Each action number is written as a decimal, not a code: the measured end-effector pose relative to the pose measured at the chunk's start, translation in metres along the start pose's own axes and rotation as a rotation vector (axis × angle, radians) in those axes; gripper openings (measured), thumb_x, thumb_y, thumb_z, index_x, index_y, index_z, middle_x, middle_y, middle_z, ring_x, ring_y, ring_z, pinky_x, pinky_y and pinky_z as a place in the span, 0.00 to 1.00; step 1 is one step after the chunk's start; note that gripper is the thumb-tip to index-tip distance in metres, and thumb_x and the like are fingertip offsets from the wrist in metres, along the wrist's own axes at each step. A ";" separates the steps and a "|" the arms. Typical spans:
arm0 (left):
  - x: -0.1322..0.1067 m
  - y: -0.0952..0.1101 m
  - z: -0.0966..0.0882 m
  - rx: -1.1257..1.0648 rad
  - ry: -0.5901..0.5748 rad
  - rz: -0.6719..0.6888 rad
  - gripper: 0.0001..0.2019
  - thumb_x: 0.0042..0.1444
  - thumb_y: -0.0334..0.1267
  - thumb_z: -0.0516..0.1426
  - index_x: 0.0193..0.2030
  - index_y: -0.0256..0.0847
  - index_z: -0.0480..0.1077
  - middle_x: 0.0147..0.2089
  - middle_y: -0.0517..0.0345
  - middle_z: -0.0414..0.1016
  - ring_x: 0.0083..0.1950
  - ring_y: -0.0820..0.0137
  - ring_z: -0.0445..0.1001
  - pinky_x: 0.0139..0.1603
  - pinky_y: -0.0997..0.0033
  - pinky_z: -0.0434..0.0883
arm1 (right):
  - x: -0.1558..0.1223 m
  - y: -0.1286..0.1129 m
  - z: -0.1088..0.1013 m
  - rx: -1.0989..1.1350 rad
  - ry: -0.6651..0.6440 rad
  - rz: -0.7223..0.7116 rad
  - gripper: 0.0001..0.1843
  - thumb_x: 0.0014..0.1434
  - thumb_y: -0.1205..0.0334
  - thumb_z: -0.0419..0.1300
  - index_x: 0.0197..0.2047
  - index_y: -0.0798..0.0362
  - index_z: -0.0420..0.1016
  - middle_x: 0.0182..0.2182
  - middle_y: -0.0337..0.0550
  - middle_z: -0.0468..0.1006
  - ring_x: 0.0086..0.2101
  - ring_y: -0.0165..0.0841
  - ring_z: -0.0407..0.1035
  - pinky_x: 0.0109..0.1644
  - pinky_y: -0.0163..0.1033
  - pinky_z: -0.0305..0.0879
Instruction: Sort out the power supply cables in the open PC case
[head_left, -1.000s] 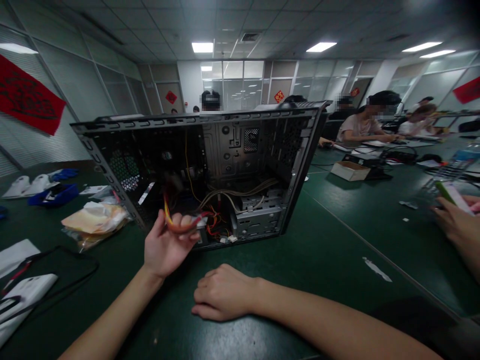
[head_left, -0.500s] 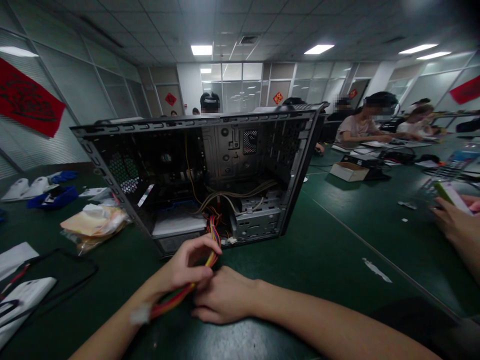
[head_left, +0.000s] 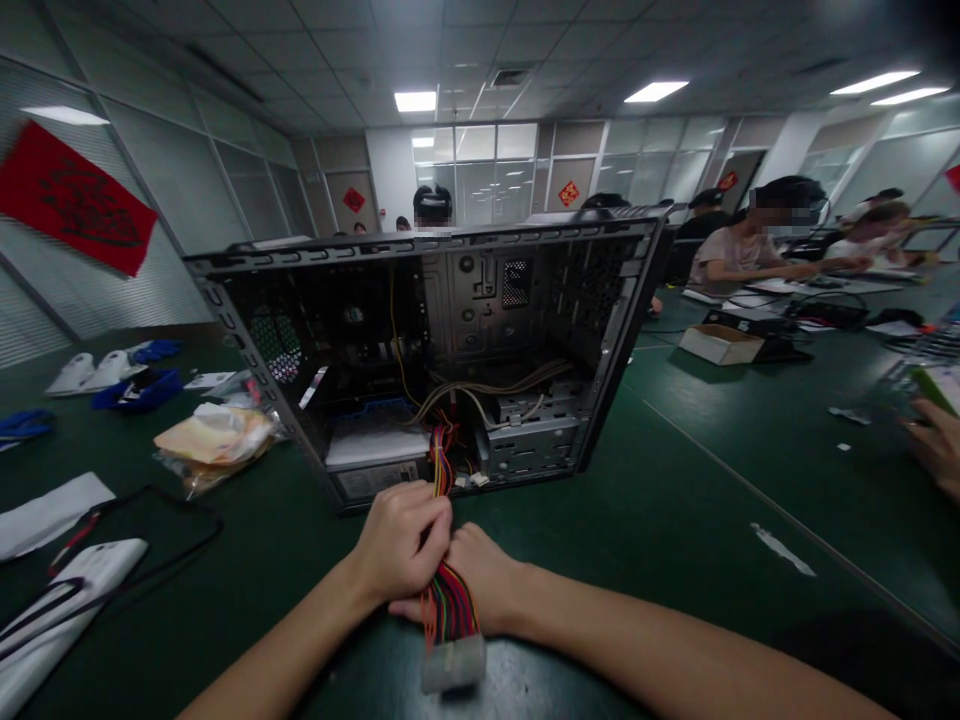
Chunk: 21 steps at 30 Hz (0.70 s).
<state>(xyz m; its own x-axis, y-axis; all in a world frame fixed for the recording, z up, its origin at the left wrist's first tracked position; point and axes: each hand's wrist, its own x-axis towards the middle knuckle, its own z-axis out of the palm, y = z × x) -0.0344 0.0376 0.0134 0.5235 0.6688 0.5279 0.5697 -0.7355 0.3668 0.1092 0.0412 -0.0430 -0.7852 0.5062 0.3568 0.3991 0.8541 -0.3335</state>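
Vs half a sec ago: the left hand (head_left: 401, 540) has shifted right and now touches the right hand (head_left: 484, 578); before, there was a small gap betw them. The wire bundle (head_left: 448, 598) lay slanted along the left forearm w/ its plug down-left; now it hangs nearly straight toward the viewer. The white connector (head_left: 452, 662) has swung from beside the left forearm to just below both hands, blurred. Right hand sits in approx the same spot on the table (head_left: 675, 520).

Bundle's long axis runs near-far: far end goes into the PC case (head_left: 450, 350), near end w/ the connector points at the viewer, just above the table edge of the view.

Grip: left hand is closed tight round the bundle, knuckles up. Right hand lies low on the table w/ the wires crossing its fingers; can't tell if it grasps them.

Case stands w/ its open side facing the viewer. Inside: a metal drive cage (head_left: 529, 445) at lower right, beige cables (head_left: 495, 385) looping across the middle, a thin yellow wire (head_left: 395, 340) dropping from the top.

Left of the case, a plastic bag (head_left: 214, 440) holds orange-ish stuff. Far right, a cardboard box (head_left: 720, 343), contents not visible. A co-worker's hand (head_left: 937, 450) shows at the right edge
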 end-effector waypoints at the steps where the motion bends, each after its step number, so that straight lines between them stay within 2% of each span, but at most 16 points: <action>1: -0.001 -0.003 0.001 0.010 0.064 -0.031 0.14 0.60 0.31 0.53 0.22 0.41 0.65 0.22 0.59 0.63 0.25 0.69 0.62 0.30 0.70 0.55 | -0.001 0.000 -0.001 0.039 -0.001 0.086 0.27 0.56 0.37 0.61 0.26 0.55 0.78 0.23 0.43 0.79 0.26 0.36 0.72 0.31 0.36 0.64; 3: -0.002 -0.009 0.003 -0.030 0.174 -0.114 0.17 0.57 0.31 0.56 0.18 0.40 0.62 0.20 0.61 0.59 0.23 0.71 0.58 0.28 0.70 0.51 | -0.001 0.000 -0.006 0.163 0.035 0.201 0.31 0.55 0.35 0.61 0.18 0.55 0.71 0.15 0.39 0.71 0.19 0.29 0.64 0.25 0.34 0.56; 5: -0.004 -0.014 0.006 -0.103 0.248 -0.195 0.18 0.56 0.32 0.57 0.16 0.40 0.61 0.19 0.61 0.59 0.22 0.72 0.56 0.27 0.70 0.49 | -0.001 0.000 -0.011 0.333 0.165 0.243 0.32 0.56 0.34 0.59 0.17 0.54 0.68 0.16 0.37 0.69 0.19 0.27 0.61 0.25 0.33 0.55; 8: -0.006 -0.017 0.010 -0.134 0.253 -0.222 0.18 0.59 0.35 0.56 0.17 0.39 0.62 0.20 0.61 0.60 0.23 0.73 0.58 0.28 0.71 0.51 | 0.002 -0.003 -0.019 0.609 0.430 0.261 0.30 0.64 0.38 0.49 0.23 0.53 0.66 0.21 0.38 0.68 0.24 0.29 0.63 0.31 0.34 0.62; 10: -0.007 -0.016 0.012 -0.126 0.220 -0.195 0.18 0.62 0.37 0.54 0.19 0.39 0.63 0.21 0.61 0.61 0.24 0.73 0.60 0.28 0.72 0.52 | 0.002 -0.006 -0.023 0.731 0.515 0.270 0.27 0.68 0.42 0.44 0.26 0.52 0.62 0.23 0.38 0.66 0.27 0.29 0.63 0.34 0.35 0.63; 13: -0.008 -0.014 0.012 -0.168 0.186 -0.140 0.18 0.64 0.41 0.52 0.23 0.40 0.65 0.23 0.60 0.63 0.25 0.72 0.62 0.29 0.72 0.56 | 0.000 -0.007 -0.025 0.731 0.526 0.193 0.24 0.70 0.46 0.42 0.28 0.51 0.60 0.26 0.37 0.64 0.29 0.30 0.63 0.36 0.36 0.62; 16: -0.009 -0.015 0.012 -0.235 0.147 -0.084 0.13 0.65 0.43 0.52 0.30 0.41 0.68 0.27 0.58 0.68 0.28 0.70 0.67 0.32 0.73 0.62 | -0.003 -0.001 -0.023 0.657 0.575 0.106 0.22 0.71 0.48 0.41 0.31 0.52 0.62 0.29 0.39 0.65 0.32 0.31 0.63 0.39 0.37 0.61; 19: -0.011 -0.015 0.014 -0.249 0.130 -0.061 0.07 0.63 0.41 0.54 0.41 0.42 0.70 0.34 0.55 0.74 0.33 0.67 0.73 0.35 0.72 0.67 | -0.003 0.005 -0.022 0.650 0.633 0.076 0.21 0.71 0.49 0.41 0.34 0.51 0.65 0.30 0.39 0.66 0.33 0.32 0.64 0.40 0.38 0.62; 21: -0.012 -0.013 0.016 -0.229 0.122 -0.040 0.11 0.62 0.36 0.55 0.51 0.43 0.68 0.38 0.53 0.77 0.35 0.67 0.76 0.37 0.72 0.69 | 0.000 0.008 -0.025 0.678 0.746 0.123 0.21 0.71 0.49 0.41 0.35 0.51 0.67 0.31 0.40 0.66 0.33 0.33 0.65 0.40 0.39 0.64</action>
<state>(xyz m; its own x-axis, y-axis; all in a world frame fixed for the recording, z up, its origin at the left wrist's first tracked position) -0.0385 0.0407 -0.0098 0.4151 0.6899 0.5931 0.4230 -0.7235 0.5455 0.1243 0.0512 -0.0244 -0.1685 0.7298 0.6626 -0.0773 0.6604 -0.7469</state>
